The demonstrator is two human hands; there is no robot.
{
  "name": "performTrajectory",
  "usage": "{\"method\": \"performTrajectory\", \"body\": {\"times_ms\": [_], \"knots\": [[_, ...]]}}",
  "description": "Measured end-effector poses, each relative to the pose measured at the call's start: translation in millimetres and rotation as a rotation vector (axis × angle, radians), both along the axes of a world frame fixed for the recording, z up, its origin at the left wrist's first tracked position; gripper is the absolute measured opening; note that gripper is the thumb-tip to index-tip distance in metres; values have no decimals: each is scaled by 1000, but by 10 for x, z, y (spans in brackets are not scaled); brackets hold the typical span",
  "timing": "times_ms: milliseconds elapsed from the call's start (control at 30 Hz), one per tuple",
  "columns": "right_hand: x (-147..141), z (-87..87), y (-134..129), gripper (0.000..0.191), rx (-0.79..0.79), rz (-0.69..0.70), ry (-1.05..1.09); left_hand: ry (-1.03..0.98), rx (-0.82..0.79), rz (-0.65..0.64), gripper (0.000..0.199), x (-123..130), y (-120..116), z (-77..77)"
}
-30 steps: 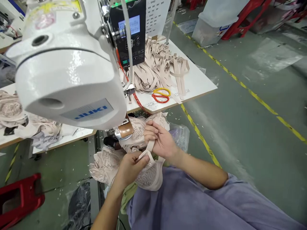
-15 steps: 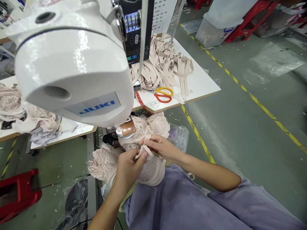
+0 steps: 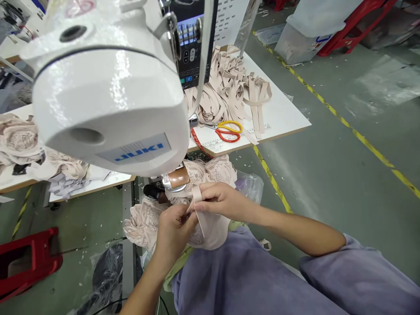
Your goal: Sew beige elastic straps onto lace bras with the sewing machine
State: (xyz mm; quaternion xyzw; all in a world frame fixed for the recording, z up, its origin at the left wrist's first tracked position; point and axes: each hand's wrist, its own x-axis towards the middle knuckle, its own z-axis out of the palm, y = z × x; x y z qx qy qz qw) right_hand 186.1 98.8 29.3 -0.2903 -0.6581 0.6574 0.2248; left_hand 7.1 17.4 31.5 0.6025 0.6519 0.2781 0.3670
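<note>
Just below the head of a white sewing machine (image 3: 111, 105), my two hands meet over beige lace bra pieces (image 3: 210, 227). My left hand (image 3: 175, 227) pinches a narrow beige strap at its lower part. Closed on the same strap (image 3: 197, 194), slightly higher and to the right, is my right hand (image 3: 223, 201), with thumb and fingers pressed together. The strap forms a small loop between the fingers. More bunched lace (image 3: 144, 223) hangs left of my left hand. The fingertips partly hide where the strap crosses itself.
Scissors (image 3: 229, 131) with red and yellow handles lie on the white table (image 3: 285, 113), beside a heap of beige straps (image 3: 226, 83). Lace pieces (image 3: 19, 135) cover the left table. A red stool (image 3: 29, 262) stands lower left, and a plastic bin (image 3: 298, 39) upper right.
My right hand has turned and shifted slightly, and the strap now stands up as a loop with an end hanging down. The whole view has shifted a little.
</note>
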Motion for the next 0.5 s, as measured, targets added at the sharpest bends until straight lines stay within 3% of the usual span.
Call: {"method": "performTrajectory", "body": {"times_ms": [133, 233, 300, 400, 500], "knots": [[-67, -17, 46, 26, -107, -139, 89, -144, 126, 105, 19, 116, -66, -95], [-106, -22, 187, 29, -128, -185, 72, -89, 269, 259, 15, 149, -114, -234], [-131, -22, 329, 31, -113, -194, 47, 43, 371, 207, 23, 86, -96, -268], [-172, -12, 577, 25, -83, -209, 45, 219, 430, -20, 29, -90, 5, -179], [-235, 26, 790, 15, 17, -180, 56, 242, 364, -35, 31, -227, 122, -13]]}}
